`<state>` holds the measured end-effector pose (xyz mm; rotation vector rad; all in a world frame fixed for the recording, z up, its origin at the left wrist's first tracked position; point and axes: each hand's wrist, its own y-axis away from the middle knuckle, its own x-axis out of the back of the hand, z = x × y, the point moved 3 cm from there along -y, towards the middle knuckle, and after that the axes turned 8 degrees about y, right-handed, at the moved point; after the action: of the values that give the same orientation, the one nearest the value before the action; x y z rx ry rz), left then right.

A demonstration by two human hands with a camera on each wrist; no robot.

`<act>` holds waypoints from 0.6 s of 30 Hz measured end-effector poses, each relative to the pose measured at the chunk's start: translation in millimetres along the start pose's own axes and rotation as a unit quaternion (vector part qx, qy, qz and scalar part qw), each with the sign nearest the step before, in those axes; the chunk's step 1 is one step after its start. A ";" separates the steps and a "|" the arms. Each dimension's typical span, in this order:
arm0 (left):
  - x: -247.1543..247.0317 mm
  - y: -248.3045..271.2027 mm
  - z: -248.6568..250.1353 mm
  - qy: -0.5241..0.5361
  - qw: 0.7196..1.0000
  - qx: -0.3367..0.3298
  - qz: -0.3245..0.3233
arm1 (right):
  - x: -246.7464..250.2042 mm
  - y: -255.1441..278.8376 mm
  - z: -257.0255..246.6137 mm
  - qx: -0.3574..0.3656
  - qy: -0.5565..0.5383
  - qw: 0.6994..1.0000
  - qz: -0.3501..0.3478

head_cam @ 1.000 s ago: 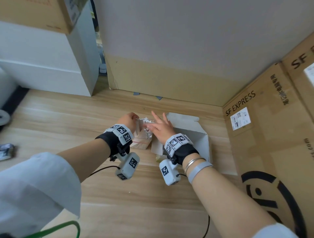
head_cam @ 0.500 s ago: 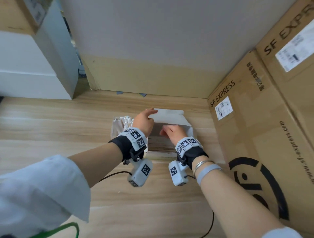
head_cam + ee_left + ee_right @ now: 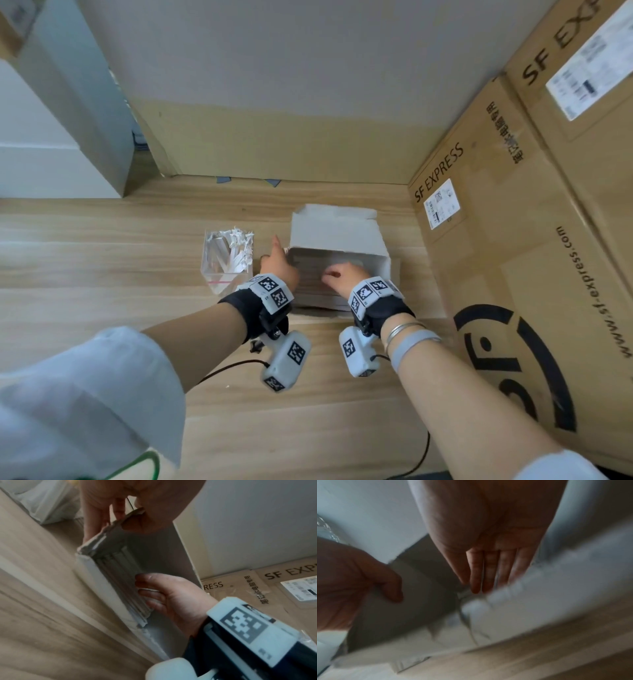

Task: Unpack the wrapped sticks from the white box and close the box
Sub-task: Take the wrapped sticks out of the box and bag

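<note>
The right hand [image 3: 342, 275] reaches down into the open white box [image 3: 383, 265] with its fingers [image 3: 476, 573] straight and together, tips on the wrapped sticks [image 3: 123, 577] that lie in rows on the bottom; it grips nothing that can be seen. The left hand [image 3: 279, 270] holds the box's left wall, thumb inside and fingers outside in the left wrist view, steadying it. The lid [image 3: 334, 228] stands up at the far side, so closing is not yet done. Just left of the box, on the wooden floor [image 3: 102, 274], lies a clear bag [image 3: 226, 263] with white wrapped sticks in it, out of the box. Judging from this, the unpacking is partly done: one lot is out, more sticks remain inside, and closing the lid comes last. Large brown cartons [image 3: 513, 240] stand close on the right.
</note>
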<state>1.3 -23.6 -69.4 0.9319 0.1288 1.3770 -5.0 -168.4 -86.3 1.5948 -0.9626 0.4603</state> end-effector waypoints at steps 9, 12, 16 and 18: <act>0.2 11.4 -9.7 0.024 0.996 -0.082 0.001 | -19.9 -9.7 -15.1 0.024 0.147 0.989 -0.019; -0.3 11.7 -9.2 0.028 0.997 -0.074 0.001 | -30.3 -12.5 -21.4 0.013 0.215 0.976 -0.031; -1.2 12.1 -9.6 0.023 0.997 -0.071 0.004 | -30.8 -11.3 -25.1 0.009 0.187 0.982 -0.014; -2.0 11.3 -10.3 0.020 0.997 -0.069 0.001 | -30.9 -9.7 -24.7 0.016 0.172 0.985 -0.001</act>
<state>-14.0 -21.3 -69.9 0.7907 0.0620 1.3881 -10.4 -134.8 -108.6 1.4825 -0.6931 0.7257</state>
